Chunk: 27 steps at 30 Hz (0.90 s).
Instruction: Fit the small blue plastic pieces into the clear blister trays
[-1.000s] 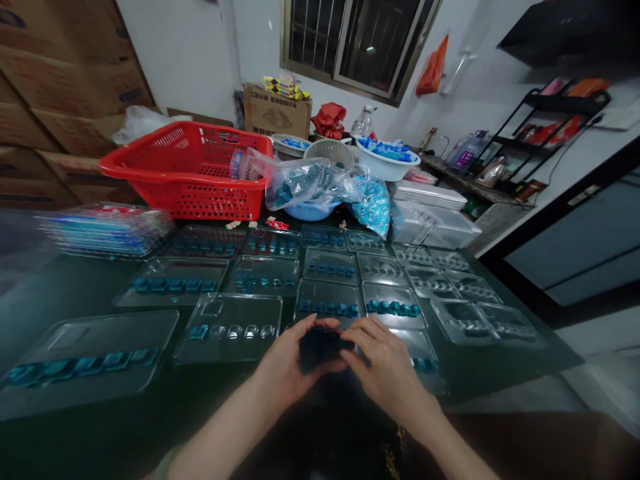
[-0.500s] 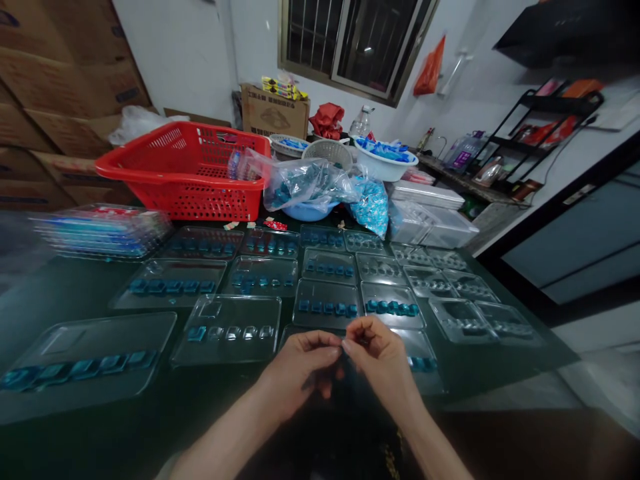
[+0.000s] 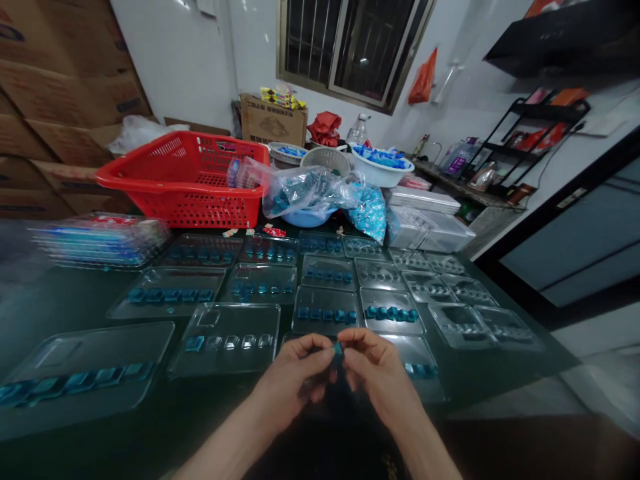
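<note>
My left hand [image 3: 295,377] and my right hand [image 3: 380,373] meet low in the middle, fingertips pinched together on a small blue piece [image 3: 339,349]. They hover over a clear blister tray [image 3: 423,367] with a few blue pieces in its pockets. To the left lies a clear tray [image 3: 227,337] with one blue piece in its row of pockets. Beyond the hands, several more clear trays [image 3: 325,310] hold rows of blue pieces.
A red basket [image 3: 185,177] stands at the back left, beside clear bags of blue pieces [image 3: 310,190] and a white bowl [image 3: 377,163]. A stack of filled trays [image 3: 100,237] lies at the left. Cardboard boxes [image 3: 60,80] line the left wall; a black rack [image 3: 540,133] stands at the right.
A dark bundle that both hands held a second ago is gone from them; the fingers now pinch one small blue piece. The view has tilted slightly.
</note>
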Tool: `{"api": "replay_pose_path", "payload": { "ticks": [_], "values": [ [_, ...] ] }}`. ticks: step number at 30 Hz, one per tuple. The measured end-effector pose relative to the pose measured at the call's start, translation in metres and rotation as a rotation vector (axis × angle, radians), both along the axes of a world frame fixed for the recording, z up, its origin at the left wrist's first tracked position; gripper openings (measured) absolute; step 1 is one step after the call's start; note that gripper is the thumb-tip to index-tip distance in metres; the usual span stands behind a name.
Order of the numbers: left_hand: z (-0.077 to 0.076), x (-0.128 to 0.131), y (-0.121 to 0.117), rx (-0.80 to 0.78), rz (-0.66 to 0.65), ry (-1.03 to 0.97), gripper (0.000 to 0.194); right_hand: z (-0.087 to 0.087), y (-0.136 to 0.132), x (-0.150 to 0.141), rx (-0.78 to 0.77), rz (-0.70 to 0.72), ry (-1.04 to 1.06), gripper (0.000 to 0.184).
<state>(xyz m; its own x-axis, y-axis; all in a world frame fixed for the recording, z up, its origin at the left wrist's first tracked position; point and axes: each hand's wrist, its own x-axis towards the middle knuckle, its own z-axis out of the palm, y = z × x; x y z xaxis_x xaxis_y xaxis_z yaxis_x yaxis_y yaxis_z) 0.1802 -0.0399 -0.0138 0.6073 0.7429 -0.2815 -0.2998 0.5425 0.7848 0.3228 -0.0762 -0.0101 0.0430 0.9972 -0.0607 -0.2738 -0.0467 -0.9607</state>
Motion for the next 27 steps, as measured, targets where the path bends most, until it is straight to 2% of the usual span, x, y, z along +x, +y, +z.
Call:
{"api": "replay_pose_path", "payload": {
  "ticks": [3, 8, 12, 17, 21, 27],
  "values": [
    [0.002, 0.001, 0.000, -0.036, -0.001, -0.068, 0.012, 0.001, -0.003, -0.002, 0.005, -0.013, 0.007, 0.013],
    [0.005, 0.002, -0.002, 0.160, 0.120, 0.084, 0.015, 0.003, -0.007, -0.010, -0.067, -0.024, 0.039, 0.019],
    [0.008, 0.002, -0.004, 0.322, 0.218, 0.203, 0.017, -0.001, -0.010, -0.020, -0.065, -0.119, -0.027, 0.016],
    [0.012, 0.002, -0.005, 0.424, 0.240, 0.323, 0.019, -0.011, -0.012, -0.027, -0.018, -0.214, -0.028, 0.016],
    [0.009, 0.004, -0.005, 0.279, 0.183, 0.284, 0.018, -0.017, -0.010, -0.024, -0.023, -0.143, 0.029, 0.020],
    [0.007, 0.003, 0.000, -0.104, 0.005, -0.028, 0.017, -0.022, -0.008, -0.017, -0.168, -0.036, 0.281, 0.027]
  ]
}}
